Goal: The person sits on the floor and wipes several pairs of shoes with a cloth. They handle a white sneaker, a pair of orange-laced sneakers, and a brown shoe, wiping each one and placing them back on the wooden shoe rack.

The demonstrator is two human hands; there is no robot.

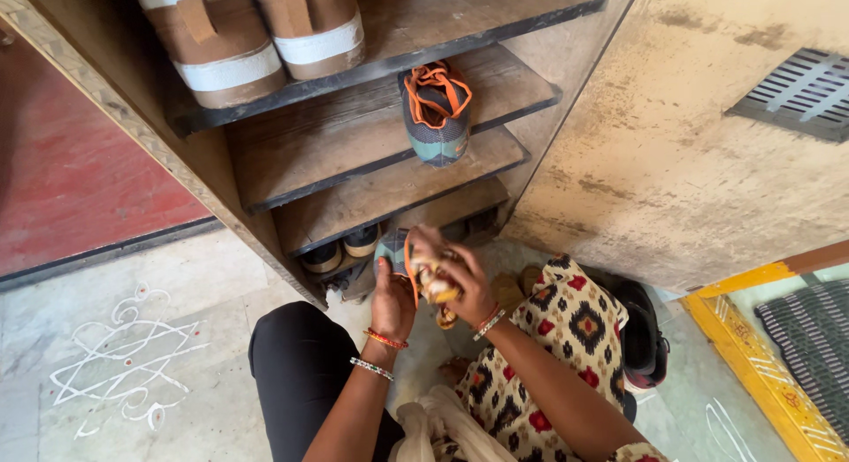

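Observation:
My left hand (392, 296) grips a small grey-green shoe with orange laces (394, 250), held just in front of the lowest shelves. My right hand (461, 281) is closed on a yellowish cloth (436, 285) pressed against the shoe's side. The matching shoe (436, 114) stands toe-down on a middle shelf of the wooden shoe rack (354, 139). Both wrists wear bangles.
A pair of tan high-top shoes (252, 33) fills the top shelf. Dark shoes (340, 252) sit on the bottom shelf. A black shoe (644, 338) lies on the floor to my right, past my patterned knee. A striped mat (809, 338) lies beyond a yellow threshold.

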